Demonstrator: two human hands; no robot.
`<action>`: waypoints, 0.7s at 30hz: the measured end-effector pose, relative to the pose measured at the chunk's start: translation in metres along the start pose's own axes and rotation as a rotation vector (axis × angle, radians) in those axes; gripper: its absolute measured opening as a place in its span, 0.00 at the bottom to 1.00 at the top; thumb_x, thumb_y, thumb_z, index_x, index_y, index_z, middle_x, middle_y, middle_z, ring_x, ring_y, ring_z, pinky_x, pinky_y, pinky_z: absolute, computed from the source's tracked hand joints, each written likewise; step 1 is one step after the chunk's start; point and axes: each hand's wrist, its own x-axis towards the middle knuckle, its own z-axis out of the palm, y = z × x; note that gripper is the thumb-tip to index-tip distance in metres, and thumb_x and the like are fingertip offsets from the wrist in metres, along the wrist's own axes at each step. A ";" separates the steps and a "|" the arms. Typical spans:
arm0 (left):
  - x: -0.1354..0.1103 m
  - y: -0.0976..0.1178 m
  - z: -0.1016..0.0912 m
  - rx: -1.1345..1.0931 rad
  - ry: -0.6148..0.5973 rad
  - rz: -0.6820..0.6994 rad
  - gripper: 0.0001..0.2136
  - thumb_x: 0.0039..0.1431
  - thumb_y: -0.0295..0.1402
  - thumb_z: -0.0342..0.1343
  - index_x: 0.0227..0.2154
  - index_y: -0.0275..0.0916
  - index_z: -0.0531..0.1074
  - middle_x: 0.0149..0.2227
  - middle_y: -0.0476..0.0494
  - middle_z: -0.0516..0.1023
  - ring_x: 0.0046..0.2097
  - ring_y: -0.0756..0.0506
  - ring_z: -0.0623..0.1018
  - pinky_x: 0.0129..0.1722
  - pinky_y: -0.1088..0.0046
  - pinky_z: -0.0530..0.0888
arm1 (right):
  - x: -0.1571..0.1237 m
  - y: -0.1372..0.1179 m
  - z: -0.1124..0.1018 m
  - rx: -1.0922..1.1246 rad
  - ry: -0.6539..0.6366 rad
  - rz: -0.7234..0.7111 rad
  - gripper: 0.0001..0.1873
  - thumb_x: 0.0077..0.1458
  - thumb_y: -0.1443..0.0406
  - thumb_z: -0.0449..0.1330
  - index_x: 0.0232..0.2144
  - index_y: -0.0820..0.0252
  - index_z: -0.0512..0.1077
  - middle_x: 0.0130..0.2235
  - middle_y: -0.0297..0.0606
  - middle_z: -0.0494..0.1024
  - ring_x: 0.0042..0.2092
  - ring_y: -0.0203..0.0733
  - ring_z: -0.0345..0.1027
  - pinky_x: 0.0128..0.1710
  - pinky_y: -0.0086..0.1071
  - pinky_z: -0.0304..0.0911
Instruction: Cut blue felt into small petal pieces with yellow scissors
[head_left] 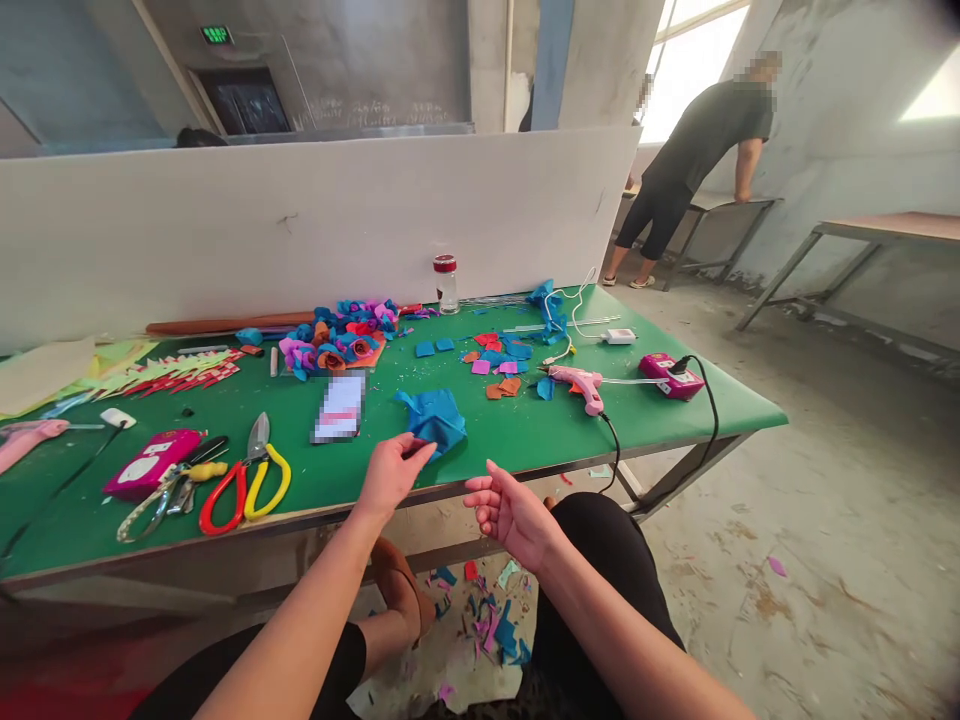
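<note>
My left hand (391,474) is at the table's near edge, thumb and fingers pinched on the near corner of a crumpled piece of blue crepe paper (437,418). My right hand (513,512) hovers in front of the table edge, palm turned up. Its fingers are loosely curled and apart, with nothing visible in them. Beyond the blue piece lie small cut petals in blue, red, pink and orange, among them a pink petal (481,367). A pink glue gun (583,386) rests to the right of these. Left of the blue piece lies a phone (339,408) with a blurred screen.
Red-and-yellow-handled shears (258,450) and a magenta box (154,463) lie at left. Paper flowers (341,335) are heaped behind, near a red-lidded jar (446,285). Cords run from another magenta box (670,376) at right. Scraps litter the floor. A person (701,150) bends over a far table.
</note>
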 end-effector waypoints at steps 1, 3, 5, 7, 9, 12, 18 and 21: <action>0.006 -0.005 -0.002 -0.008 0.012 -0.017 0.17 0.58 0.44 0.52 0.27 0.35 0.77 0.25 0.43 0.79 0.26 0.47 0.74 0.28 0.72 0.69 | -0.003 -0.001 -0.001 -0.012 -0.004 -0.020 0.20 0.50 0.53 0.68 0.31 0.66 0.75 0.26 0.38 0.80 0.20 0.28 0.66 0.20 0.22 0.62; 0.016 -0.009 -0.007 -0.015 0.014 -0.029 0.19 0.58 0.46 0.51 0.26 0.34 0.76 0.23 0.44 0.78 0.25 0.48 0.73 0.26 0.73 0.68 | -0.008 -0.003 -0.002 -0.044 -0.022 -0.087 0.20 0.45 0.54 0.71 0.31 0.66 0.75 0.26 0.37 0.79 0.20 0.28 0.66 0.20 0.22 0.61; 0.020 -0.007 -0.011 0.006 0.017 -0.024 0.20 0.58 0.47 0.51 0.25 0.34 0.76 0.23 0.45 0.78 0.24 0.48 0.73 0.26 0.73 0.68 | -0.012 -0.006 -0.002 -0.083 -0.055 -0.131 0.21 0.42 0.53 0.72 0.30 0.66 0.75 0.26 0.37 0.79 0.21 0.28 0.65 0.20 0.22 0.60; 0.019 0.000 -0.013 0.056 0.047 -0.008 0.18 0.58 0.45 0.52 0.26 0.35 0.76 0.22 0.45 0.77 0.25 0.47 0.73 0.26 0.72 0.68 | -0.015 -0.011 -0.001 -0.124 -0.080 -0.154 0.22 0.41 0.53 0.72 0.30 0.65 0.75 0.27 0.37 0.79 0.22 0.28 0.66 0.21 0.22 0.61; 0.012 0.010 -0.014 0.104 0.090 0.032 0.14 0.58 0.41 0.54 0.28 0.36 0.77 0.26 0.43 0.79 0.30 0.44 0.76 0.31 0.69 0.70 | -0.014 -0.015 0.000 -0.164 -0.077 -0.180 0.22 0.41 0.52 0.71 0.30 0.65 0.75 0.27 0.37 0.79 0.22 0.29 0.66 0.21 0.23 0.61; 0.000 0.023 -0.014 0.250 0.037 0.211 0.09 0.58 0.33 0.54 0.33 0.39 0.79 0.37 0.40 0.82 0.44 0.38 0.77 0.46 0.60 0.69 | -0.011 -0.019 -0.001 -0.245 -0.045 -0.222 0.22 0.43 0.50 0.68 0.29 0.64 0.74 0.26 0.37 0.79 0.21 0.28 0.65 0.20 0.23 0.59; -0.014 0.016 -0.012 0.682 -0.068 0.642 0.20 0.61 0.23 0.47 0.54 0.38 0.72 0.55 0.39 0.76 0.56 0.39 0.74 0.57 0.56 0.66 | -0.008 -0.017 -0.015 -0.478 0.117 -0.475 0.17 0.50 0.53 0.61 0.29 0.63 0.72 0.26 0.36 0.78 0.19 0.28 0.60 0.18 0.22 0.53; -0.020 0.003 -0.008 0.713 -0.106 0.726 0.24 0.66 0.33 0.49 0.64 0.38 0.61 0.64 0.40 0.67 0.64 0.41 0.67 0.60 0.61 0.65 | -0.010 -0.017 -0.023 -0.538 0.149 -0.517 0.16 0.53 0.53 0.59 0.29 0.62 0.72 0.26 0.36 0.78 0.20 0.29 0.60 0.19 0.23 0.54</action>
